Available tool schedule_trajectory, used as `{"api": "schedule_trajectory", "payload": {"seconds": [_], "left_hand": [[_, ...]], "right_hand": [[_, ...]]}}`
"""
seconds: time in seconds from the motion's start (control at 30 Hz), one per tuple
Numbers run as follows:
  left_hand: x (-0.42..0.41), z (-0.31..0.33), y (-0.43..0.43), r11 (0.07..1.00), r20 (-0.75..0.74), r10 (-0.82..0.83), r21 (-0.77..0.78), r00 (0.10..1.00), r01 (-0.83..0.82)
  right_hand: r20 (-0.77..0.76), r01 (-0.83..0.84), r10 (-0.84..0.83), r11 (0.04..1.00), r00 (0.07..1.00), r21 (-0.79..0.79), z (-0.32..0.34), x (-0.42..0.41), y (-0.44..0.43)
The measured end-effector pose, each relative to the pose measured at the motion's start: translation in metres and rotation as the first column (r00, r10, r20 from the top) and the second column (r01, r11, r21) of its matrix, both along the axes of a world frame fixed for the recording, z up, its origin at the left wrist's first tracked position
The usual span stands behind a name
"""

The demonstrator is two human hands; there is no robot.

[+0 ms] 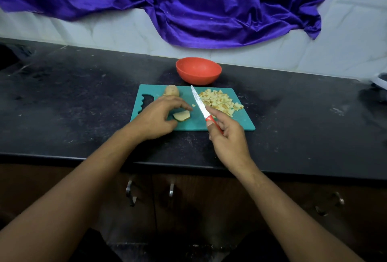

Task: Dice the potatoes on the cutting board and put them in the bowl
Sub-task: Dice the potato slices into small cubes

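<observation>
left hand (pixel 159 115) pinches potato slice (pixel 181 116) by cutting board (pixel 240 124) near edge | right hand (pixel 228 136) grips knife (pixel 201 105), blade aimed at far edge | slice lies just left of blade, long axis crosswise to it | dice pile (pixel 222 101) right side, bowl (pixel 198 70) beyond far edge

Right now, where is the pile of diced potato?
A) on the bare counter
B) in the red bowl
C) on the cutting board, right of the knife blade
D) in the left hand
C: the diced potato lies on the cutting board, right of the knife; none shows in the bowl.
</observation>
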State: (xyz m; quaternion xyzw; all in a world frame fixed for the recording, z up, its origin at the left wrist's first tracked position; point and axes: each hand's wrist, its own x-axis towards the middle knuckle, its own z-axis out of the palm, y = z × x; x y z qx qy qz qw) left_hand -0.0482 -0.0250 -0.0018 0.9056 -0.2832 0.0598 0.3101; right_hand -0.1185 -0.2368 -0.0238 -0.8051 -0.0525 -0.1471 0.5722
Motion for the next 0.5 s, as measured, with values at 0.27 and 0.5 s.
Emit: {"api": "schedule_trajectory", "payload": {"seconds": [0.27, 0.5], "left_hand": [[0.028, 0.026, 0.000, 0.959, -0.230, -0.110, 0.231, 0.967, 0.164], [0.029, 0.016, 0.014, 0.982, -0.168, 0.022, 0.189, 0.985, 0.010]], "right_hand": [[0.001, -0.001, 0.001, 0.999, 1.000, 0.041, 0.002, -0.003, 0.001], [-0.024, 0.013, -0.013, 1.000, 1.000, 0.026, 0.000, -0.002, 0.001]]}}
